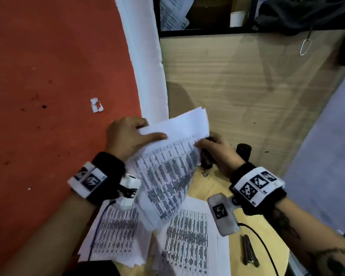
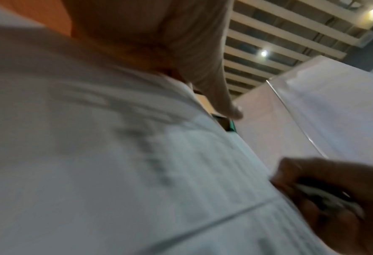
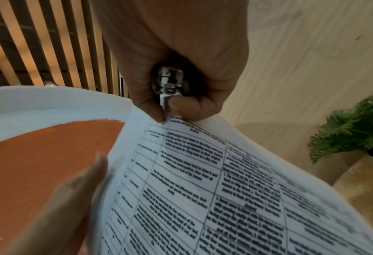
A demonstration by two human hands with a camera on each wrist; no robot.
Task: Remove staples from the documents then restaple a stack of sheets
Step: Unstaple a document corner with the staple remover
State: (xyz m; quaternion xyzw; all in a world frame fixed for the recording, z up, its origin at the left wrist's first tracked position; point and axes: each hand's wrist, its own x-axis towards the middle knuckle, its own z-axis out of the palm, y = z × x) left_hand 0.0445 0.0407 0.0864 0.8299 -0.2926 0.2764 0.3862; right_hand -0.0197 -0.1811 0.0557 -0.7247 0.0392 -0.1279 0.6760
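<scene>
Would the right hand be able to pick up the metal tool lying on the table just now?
Probably not yet: the right hand already grips a stapler at the stack of sheets. The metal tool itself lies uncovered.

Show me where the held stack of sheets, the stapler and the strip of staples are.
held stack of sheets (image 1: 167,170): head view, printed front page.
stapler (image 3: 170,82): right wrist view, metal end inside fist.
strip of staples (image 1: 249,251): head view, middle.

Stapler (image 3: 170,82) mostly hidden inside right hand (image 3: 176,60); table text on sheets (image 2: 115,172) blurred.
</scene>
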